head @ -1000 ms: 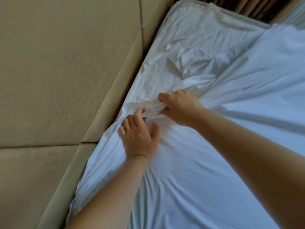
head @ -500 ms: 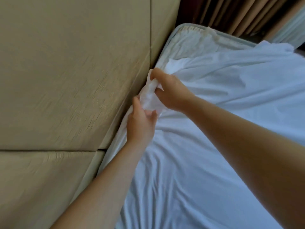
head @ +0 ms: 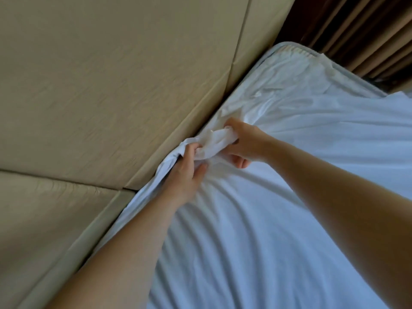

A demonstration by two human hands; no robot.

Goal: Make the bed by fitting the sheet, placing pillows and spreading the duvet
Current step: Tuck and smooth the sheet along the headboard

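One white sheet (head: 245, 230) lies spread and creased over the bed. Its left edge is gathered into a bunch against the three beige padded wall panels (head: 111, 85). Two hands hold that bunch. The left hand (head: 185, 172), nearer, has its fingers curled round the fabric, and the right hand (head: 245, 143), just beyond, clenches it too. One brown curtain (head: 356, 30) hangs past the mattress's far corner (head: 289, 50).

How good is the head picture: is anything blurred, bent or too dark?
Head view: the wide lens slightly bends the headboard seams, and its texture looks smeared; the left hand and right hand gripping the sheet are fairly sharp; the curtain at top right is dark; no glare, soft shade in the folds.
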